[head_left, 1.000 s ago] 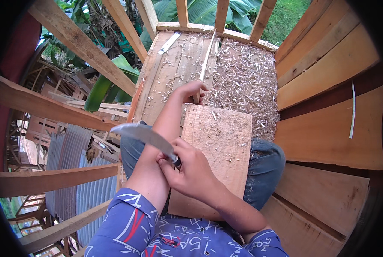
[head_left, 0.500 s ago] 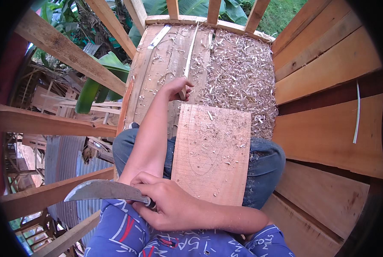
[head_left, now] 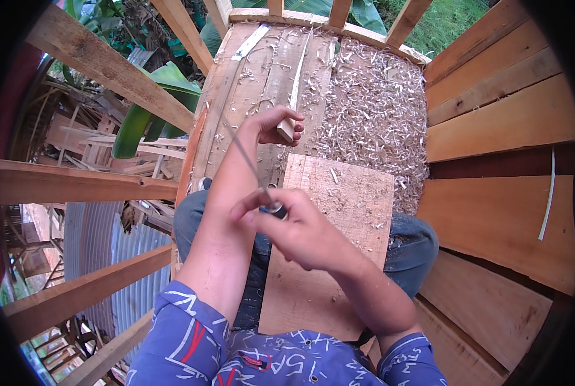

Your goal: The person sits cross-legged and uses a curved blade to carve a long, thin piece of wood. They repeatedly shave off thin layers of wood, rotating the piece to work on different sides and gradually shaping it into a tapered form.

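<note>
A long pale wooden strip [head_left: 298,77] points away from me over the floorboards. Near its thicker end my left hand [head_left: 278,125] is wrapped round it, arm stretched forward. My right hand [head_left: 300,228] grips a knife by its dark handle [head_left: 276,210], above my left forearm. Seen nearly edge-on and blurred, the knife blade [head_left: 246,157] points up and to the left. Across my lap lies a flat wooden board [head_left: 326,283] with a faint pencilled curve, strewn with shavings and crumbs. The right hand and wrist cover part of this board.
Curled wood shavings [head_left: 377,116] heap on the floor ahead at right. A white-and-metallic flat strip [head_left: 250,42] lies at the far left. Slatted rails [head_left: 107,71] stand at left, a plank wall [head_left: 500,212] at right, with a thin pale strip [head_left: 547,193] against it.
My right hand has lifted the knife forward from near my waist, and its blade has swung from pointing left to pointing up and away. The left hand still holds the wooden strip.
</note>
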The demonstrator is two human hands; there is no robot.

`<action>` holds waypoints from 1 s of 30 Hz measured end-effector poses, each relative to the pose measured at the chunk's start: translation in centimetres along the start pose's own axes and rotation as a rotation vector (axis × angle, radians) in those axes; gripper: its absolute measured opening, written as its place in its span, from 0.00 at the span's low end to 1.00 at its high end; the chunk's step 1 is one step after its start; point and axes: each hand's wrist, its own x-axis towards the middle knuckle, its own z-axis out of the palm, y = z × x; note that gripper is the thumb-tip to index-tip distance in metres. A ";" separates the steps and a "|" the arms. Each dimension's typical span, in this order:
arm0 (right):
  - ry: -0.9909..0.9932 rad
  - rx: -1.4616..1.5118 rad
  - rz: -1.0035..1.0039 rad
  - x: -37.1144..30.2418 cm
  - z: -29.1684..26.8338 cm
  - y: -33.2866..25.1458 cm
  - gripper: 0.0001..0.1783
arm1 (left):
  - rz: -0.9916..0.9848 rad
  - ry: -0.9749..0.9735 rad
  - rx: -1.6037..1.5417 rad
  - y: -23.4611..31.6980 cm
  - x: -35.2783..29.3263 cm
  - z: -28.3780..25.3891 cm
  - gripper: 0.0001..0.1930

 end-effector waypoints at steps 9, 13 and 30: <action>0.428 -0.297 0.008 3.9 -7.8 -0.4 0.16 | -0.126 0.086 0.383 1.3 -2.0 3.3 0.10; 0.459 -0.426 -0.092 6.3 -8.8 -0.9 0.16 | -0.285 0.063 0.410 1.4 -4.1 -0.8 0.10; 0.869 -0.878 -0.204 9.0 -20.4 3.2 0.16 | -0.287 0.178 0.703 2.4 -2.6 2.7 0.16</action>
